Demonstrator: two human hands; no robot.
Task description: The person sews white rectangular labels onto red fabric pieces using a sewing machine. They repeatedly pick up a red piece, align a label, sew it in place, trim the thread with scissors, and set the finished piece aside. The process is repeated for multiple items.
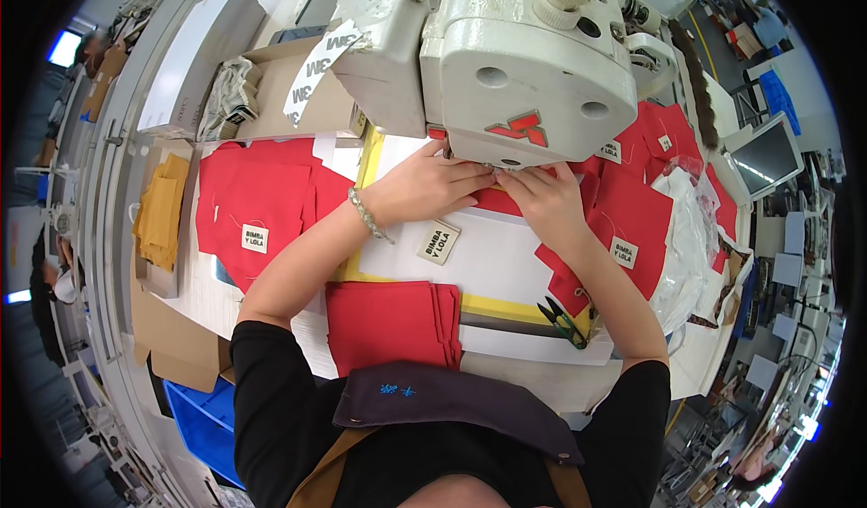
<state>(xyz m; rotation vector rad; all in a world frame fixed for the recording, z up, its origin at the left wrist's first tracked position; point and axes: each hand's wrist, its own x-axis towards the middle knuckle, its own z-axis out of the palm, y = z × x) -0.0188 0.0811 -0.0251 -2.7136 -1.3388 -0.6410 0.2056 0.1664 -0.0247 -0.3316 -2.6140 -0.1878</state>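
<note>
Below the head of a white sewing machine (533,65), my two hands meet at the fingertips. My left hand (417,186), with a beaded bracelet at its wrist, reaches in from the left, its fingers pinched at the edge of a red fabric piece (495,203). From the right, my right hand (540,199) pinches the same fabric close by. The machine head partly hides the fingertips and whatever lies under the needle. On the white work surface near my left hand lies a loose cream label patch (438,242). Green-handled thread snips (562,323) rest below my right forearm.
A stack of red fabric (388,323) lies nearest me. Red pieces with sewn labels spread left (257,201) and right (632,214), beside a clear plastic bag (682,237). An open cardboard box (289,83) and a tray of yellow pieces (161,210) stand left.
</note>
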